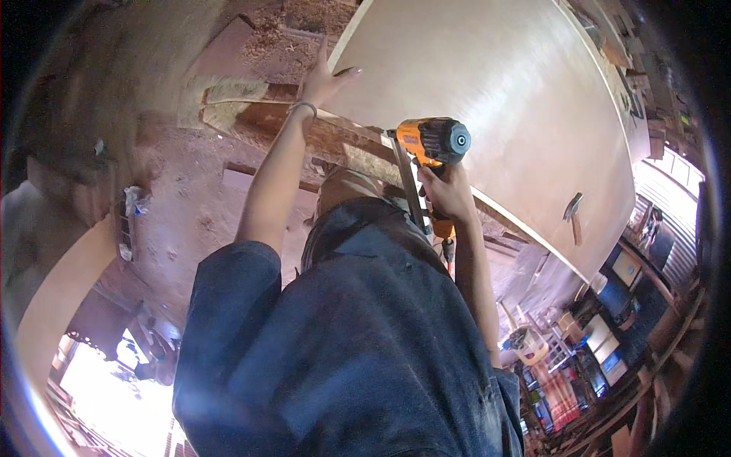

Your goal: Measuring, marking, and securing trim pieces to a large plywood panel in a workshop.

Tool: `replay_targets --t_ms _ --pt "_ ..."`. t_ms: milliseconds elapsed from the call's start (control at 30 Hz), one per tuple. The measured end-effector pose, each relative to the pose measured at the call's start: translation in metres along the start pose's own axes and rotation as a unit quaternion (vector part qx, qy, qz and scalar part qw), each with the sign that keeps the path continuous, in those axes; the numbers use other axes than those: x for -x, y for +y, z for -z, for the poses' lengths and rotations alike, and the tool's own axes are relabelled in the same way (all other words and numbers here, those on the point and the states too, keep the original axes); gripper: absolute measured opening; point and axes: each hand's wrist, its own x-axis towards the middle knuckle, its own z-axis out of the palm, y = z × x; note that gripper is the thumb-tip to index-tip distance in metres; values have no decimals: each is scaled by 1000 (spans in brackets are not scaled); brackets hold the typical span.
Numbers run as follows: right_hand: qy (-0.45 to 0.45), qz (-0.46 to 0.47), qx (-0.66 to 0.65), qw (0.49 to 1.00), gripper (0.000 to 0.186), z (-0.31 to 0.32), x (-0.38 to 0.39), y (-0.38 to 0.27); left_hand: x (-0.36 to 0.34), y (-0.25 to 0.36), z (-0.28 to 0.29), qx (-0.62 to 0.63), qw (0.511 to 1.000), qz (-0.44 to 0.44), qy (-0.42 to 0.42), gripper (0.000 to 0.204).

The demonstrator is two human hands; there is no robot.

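My left hand (326,81) rests with fingers spread at the near-left edge of a large pale wooden panel (502,68), above a rough timber strip (259,126). My right hand (449,190) grips an orange and black pneumatic nail gun (426,139) by its handle, its long magazine hanging down. The gun's nose is at the panel's near edge; whether it touches the wood I cannot tell. A hammer (575,217) with a wooden handle lies on the right part of the panel.
A dirt floor (167,190) with scraps lies below and left of the timber. A pale board (53,293) curves along the left rim. Cluttered timber, a light plastic container (533,349) and a corrugated metal sheet (678,221) are at the right.
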Motion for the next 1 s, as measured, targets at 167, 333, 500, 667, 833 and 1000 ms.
replay_targets --t_ms 167,333,500,667,833,1000 --pt "-14 47 82 995 23 -12 -17 2 -8 13 15 9 970 174 -167 92" --pt "0 32 124 992 22 -9 -22 -7 -9 -6 -1 -13 984 132 -117 92" --pt "4 21 40 999 17 2 -15 -17 -18 -27 -8 4 982 129 -134 87" --pt "-30 0 58 998 18 2 -13 -31 -13 -15 -8 -30 987 137 -84 76" --pt "-33 48 103 993 18 -15 -22 -8 -11 6 2 -28 976 179 -119 81" --pt "2 123 190 974 18 -16 -20 -1 -18 -5 -12 -5 982 148 -121 87"
